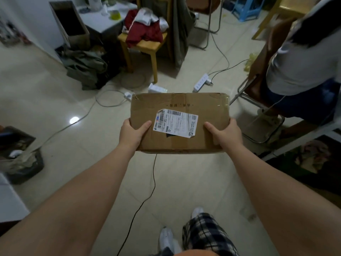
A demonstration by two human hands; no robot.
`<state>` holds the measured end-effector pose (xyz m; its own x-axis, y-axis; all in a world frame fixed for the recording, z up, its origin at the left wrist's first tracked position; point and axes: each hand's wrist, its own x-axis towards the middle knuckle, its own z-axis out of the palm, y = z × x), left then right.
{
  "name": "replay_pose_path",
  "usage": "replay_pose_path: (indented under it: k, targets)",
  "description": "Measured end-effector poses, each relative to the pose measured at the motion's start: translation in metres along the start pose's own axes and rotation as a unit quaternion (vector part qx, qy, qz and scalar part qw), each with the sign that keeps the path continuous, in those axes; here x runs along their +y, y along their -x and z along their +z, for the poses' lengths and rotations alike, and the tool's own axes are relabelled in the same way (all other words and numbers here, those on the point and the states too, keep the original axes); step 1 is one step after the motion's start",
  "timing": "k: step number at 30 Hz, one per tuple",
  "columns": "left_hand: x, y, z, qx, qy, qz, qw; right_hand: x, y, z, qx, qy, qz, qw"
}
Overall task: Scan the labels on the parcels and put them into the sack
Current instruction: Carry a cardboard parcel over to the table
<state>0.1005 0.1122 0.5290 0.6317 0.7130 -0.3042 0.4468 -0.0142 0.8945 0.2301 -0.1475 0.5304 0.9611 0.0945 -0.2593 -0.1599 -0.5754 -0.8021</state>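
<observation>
Holding a cardboard parcel out in front at arm's length above the tiled floor, both hands clamped on it: left hand grips the near-left edge, right hand the near-right edge, thumbs lying on top. White shipping label faces up between the thumbs, corner torn. Black cable runs on the floor below. Wooden stool with red clothing stands beyond; power strip nearby. Seated person at right.
</observation>
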Motion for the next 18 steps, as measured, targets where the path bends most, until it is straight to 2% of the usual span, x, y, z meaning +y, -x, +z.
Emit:
replay_pose_path:
  k: [5, 18]
  targets:
    - [0.042, -0.071, 0.035, 0.019, 0.008, 0.009, 1.000, -0.036, -0.082, -0.002, 0.008, -0.001, -0.012, 1.000]
    - [0.185, -0.276, 0.158, 0.009, 0.028, 0.022, 0.999, -0.142, -0.346, -0.034, 0.009, 0.022, -0.039, 0.999]
